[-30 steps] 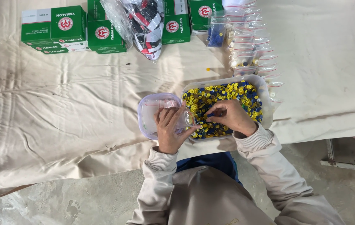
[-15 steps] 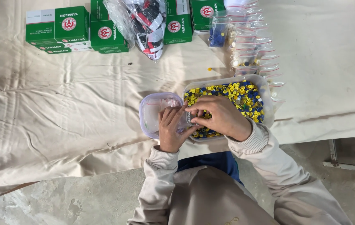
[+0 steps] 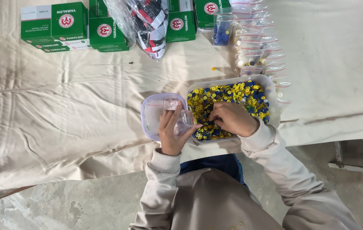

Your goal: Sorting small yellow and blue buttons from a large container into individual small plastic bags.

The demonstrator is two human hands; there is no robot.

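The left hand [image 3: 173,133] is gripping a small clear bag [image 3: 180,117], fingers closed on its mouth, over a clear tub [image 3: 147,115]. The right hand [image 3: 231,119] is resting, fingers curled, in the tray [image 3: 271,91] of yellow and blue buttons [image 3: 232,91] just beside it; whether it is pinching any is unclear. The bag looks thin, limp and slippery, best held at its rim. The buttons seem light, hard and easily spilled.

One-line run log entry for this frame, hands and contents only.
left hand: holds small clear bag over clear tub | right hand: in tray of yellow and blue caps | cloth-covered table
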